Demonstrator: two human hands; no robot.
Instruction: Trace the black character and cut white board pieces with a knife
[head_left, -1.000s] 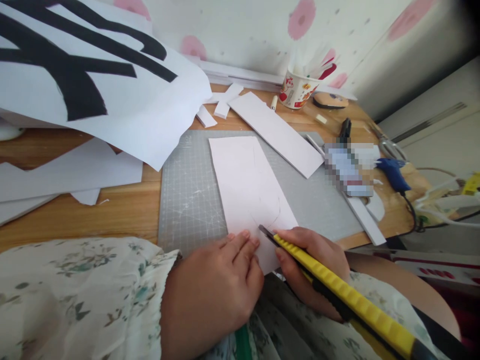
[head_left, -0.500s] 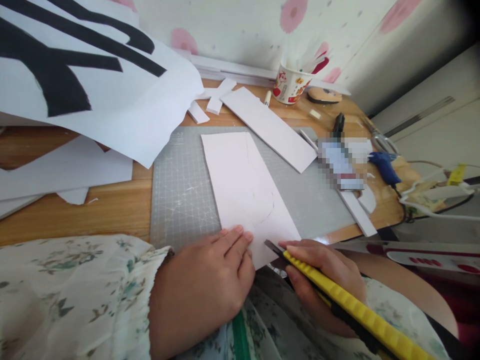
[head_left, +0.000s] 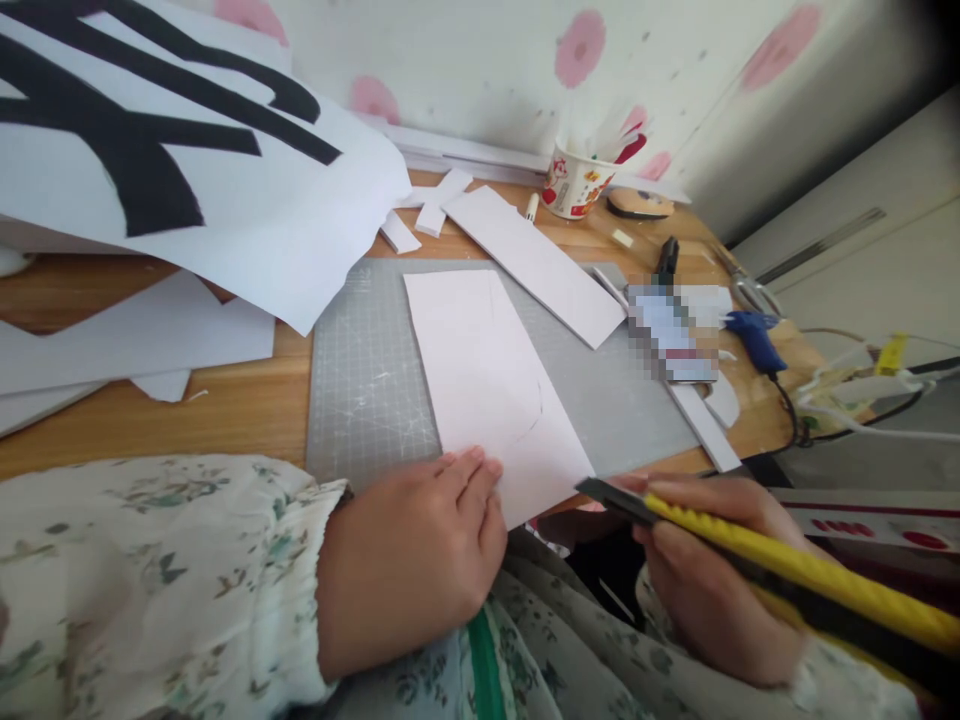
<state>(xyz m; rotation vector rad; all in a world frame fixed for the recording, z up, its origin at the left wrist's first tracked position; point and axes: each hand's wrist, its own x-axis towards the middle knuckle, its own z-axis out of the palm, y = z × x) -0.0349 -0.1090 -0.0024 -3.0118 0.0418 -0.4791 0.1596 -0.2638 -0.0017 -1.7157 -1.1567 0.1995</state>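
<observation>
A white board (head_left: 487, 360) with faint curved pencil lines lies on the grey cutting mat (head_left: 360, 400), its near end reaching past the mat's front edge. My left hand (head_left: 420, 550) rests on the near left corner of the board, fingers extended and lying flat. In my right hand (head_left: 720, 570) is a yellow and black utility knife (head_left: 810, 580) with its dark blade out. The blade tip is close to the board's near right corner; whether it touches cannot be made out.
White paper with black strokes (head_left: 225, 210) hangs over the table (head_left: 247, 410) at left. Behind the mat are a white strip (head_left: 532, 260), a cup (head_left: 577, 180) and a mouse (head_left: 640, 203). A phone (head_left: 675, 330) and blue glue gun (head_left: 757, 340) lie at right.
My right hand and the knife have moved right, and the blade is off the board's near part where it was before. My left hand stays on the board. The view has shifted slightly.
</observation>
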